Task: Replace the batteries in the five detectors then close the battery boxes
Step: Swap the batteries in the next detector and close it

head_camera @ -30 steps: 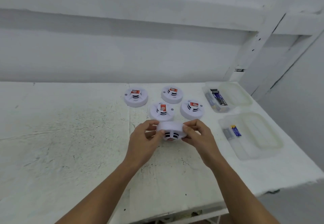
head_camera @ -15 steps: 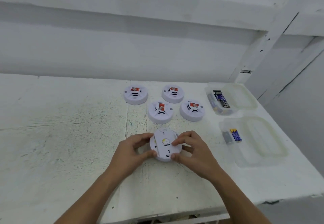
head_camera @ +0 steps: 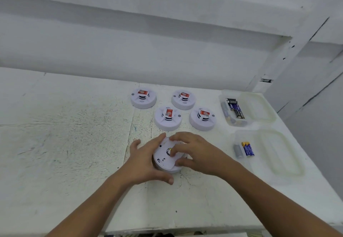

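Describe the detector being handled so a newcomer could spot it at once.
On the white table, look just nearer than the cluster of four detectors. The flipped detector sits there, gripped by the left hand and right hand; unlike the others, it shows its plain white back, no red label.

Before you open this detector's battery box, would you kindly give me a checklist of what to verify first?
1. Detector lies back side up: ok.
2. Left hand grips its rim: ok.
3. Right hand has fingers on its back: ok.
4. Battery box open: cannot tell, fingers cover it.
5. Batteries in the far container: ok.
6. Which container holds the fresh ones: cannot tell.
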